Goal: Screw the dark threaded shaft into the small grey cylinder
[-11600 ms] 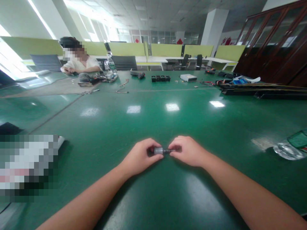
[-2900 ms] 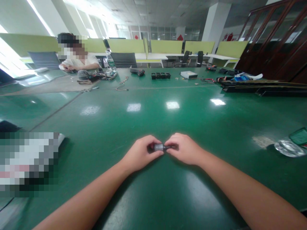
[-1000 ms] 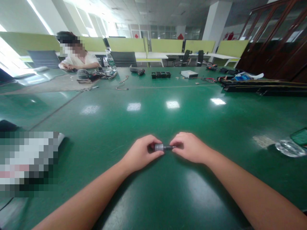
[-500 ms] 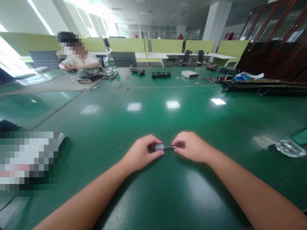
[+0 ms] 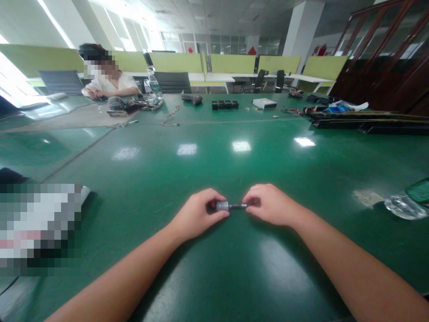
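Observation:
Over the green table (image 5: 214, 161), my left hand (image 5: 199, 212) is closed with thumb and fingers around the thick grey end of a small cylinder with a thin dark shaft (image 5: 222, 205). The shaft points right and lies nearly level. At its far end, my right hand (image 5: 268, 204) pinches the tip between thumb and fingers. Part of the grey body is hidden inside my left hand, and the shaft's tip is covered by my right fingers. The exact kind of this part is too small to tell.
A blurred white box (image 5: 43, 219) stands at left. To the right is a clear glass dish (image 5: 404, 208). Across the table lie a black block (image 5: 225, 104), a white box (image 5: 264, 103), a bottle (image 5: 154, 84) and black bars (image 5: 368, 121). Another person (image 5: 110, 82) sits at far left.
My right hand has shifted slightly to the right along the shaft, so a little more of it shows. My left hand stays in place on the grey end.

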The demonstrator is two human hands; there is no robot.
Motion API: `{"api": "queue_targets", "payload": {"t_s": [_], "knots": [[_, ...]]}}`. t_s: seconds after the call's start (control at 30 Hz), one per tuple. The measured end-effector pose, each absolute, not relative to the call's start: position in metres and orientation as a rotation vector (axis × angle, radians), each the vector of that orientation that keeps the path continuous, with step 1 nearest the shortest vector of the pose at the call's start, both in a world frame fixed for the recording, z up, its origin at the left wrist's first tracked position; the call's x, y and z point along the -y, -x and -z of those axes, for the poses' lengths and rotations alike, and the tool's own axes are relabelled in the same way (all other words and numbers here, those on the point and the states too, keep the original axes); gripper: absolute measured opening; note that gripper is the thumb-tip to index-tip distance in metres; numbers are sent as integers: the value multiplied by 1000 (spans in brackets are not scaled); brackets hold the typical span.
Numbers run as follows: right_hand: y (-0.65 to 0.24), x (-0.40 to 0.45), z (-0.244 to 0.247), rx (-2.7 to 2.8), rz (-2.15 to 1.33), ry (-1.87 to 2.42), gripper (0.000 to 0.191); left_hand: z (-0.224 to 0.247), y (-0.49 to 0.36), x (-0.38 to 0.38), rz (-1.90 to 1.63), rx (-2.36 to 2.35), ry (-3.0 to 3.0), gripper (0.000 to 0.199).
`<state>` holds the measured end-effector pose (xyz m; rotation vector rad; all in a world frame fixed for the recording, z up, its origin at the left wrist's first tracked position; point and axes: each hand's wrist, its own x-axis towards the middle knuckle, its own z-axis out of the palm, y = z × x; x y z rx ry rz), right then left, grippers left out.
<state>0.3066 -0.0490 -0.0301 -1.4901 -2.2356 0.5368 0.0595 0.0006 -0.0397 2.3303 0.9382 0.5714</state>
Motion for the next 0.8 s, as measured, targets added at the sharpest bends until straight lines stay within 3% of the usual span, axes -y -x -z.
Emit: {"api": "queue_targets", "payload": {"t_s": [0.8], "knots": [[-320, 49, 28, 2205, -521, 1569, 14, 40, -60, -1, -584, -939, -2329, 24]]}}
